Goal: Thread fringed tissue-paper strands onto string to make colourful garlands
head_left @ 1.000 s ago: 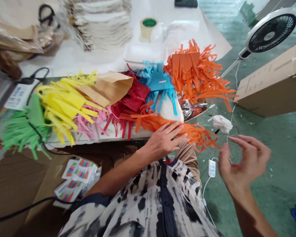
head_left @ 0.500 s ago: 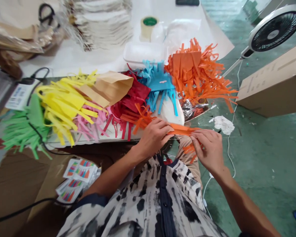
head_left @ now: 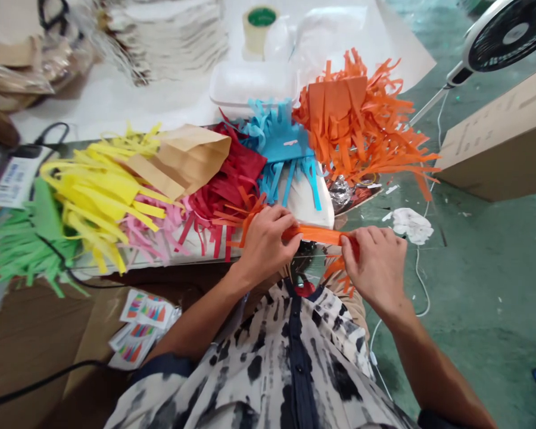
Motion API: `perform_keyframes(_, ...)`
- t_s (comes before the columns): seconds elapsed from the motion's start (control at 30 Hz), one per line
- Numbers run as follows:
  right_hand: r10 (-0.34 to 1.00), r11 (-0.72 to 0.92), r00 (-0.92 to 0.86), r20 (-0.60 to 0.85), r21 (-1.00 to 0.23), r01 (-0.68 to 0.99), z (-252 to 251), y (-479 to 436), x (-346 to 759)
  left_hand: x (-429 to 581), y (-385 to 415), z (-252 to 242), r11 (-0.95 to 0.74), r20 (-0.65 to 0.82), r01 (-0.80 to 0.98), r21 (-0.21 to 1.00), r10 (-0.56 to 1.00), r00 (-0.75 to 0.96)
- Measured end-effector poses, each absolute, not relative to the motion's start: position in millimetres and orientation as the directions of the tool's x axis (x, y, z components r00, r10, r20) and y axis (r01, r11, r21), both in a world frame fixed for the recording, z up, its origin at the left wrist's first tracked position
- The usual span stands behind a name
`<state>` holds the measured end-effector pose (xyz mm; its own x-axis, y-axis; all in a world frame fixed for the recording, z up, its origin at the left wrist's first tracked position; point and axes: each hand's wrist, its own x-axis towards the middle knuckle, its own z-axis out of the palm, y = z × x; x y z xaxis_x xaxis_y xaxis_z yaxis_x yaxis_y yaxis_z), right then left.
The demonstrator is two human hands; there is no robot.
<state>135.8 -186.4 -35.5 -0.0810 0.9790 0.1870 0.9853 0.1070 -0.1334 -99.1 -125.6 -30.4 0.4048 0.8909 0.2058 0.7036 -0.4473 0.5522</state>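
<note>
An orange paper tassel (head_left: 320, 234) stretches between my two hands at the table's front edge, its middle drawn into a narrow band. My left hand (head_left: 270, 235) is closed round one end, and fringe strips stick out beyond it to the left. The other end is pinched in my right hand (head_left: 375, 262), with loose strips hanging below the fingers. Just behind lie a blue fringed tassel paper (head_left: 288, 143) and a heap of orange fringed paper (head_left: 339, 113). Dark red fringed paper (head_left: 232, 173) lies beside my left hand.
Yellow (head_left: 102, 185), pink (head_left: 152, 229) and green fringed paper (head_left: 36, 238) lie at left, near a brown paper bag (head_left: 192, 158). Behind are a white foam tray (head_left: 252, 83) and a tape roll (head_left: 259, 30). A fan (head_left: 513, 36) and a carton (head_left: 500, 137) stand at right.
Both hands still hold the orange tassel. My right-hand fingers have curled more tightly round its end, and the band between the hands looks narrower. The camera view has shifted slightly.
</note>
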Motion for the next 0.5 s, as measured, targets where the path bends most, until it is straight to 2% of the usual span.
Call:
perform_keyframes(0.17, 0.980, 0.106, -0.082, 0.180, -0.127, 0.986, -36.1, -184.4, 135.8, -97.2, -123.8, -29.5, -0.440, 0.193, 0.730, 0.523, 0.896, 0.401)
perform_keyframes(0.33, 0.981, 0.095, -0.071, 0.179, -0.127, 0.987, -36.7, -182.6, 134.5, -90.7, -123.9, -30.9, -0.440, 0.188, 0.797, 0.413, 0.898, 0.398)
perform_keyframes(0.43, 0.979, 0.070, -0.048, 0.197, -0.104, 0.992, -38.0, -185.0, 134.2, -87.4, -126.7, -32.6, -0.456, 0.252, 0.819, 0.349, 0.887, 0.387)
perform_keyframes(0.5, 0.961, 0.047, -0.018, 0.277, -0.100, 0.994, -40.5, -188.9, 133.0, -86.5, -128.8, -34.3, -0.528, 0.338, 0.796, 0.296, 0.837, 0.430)
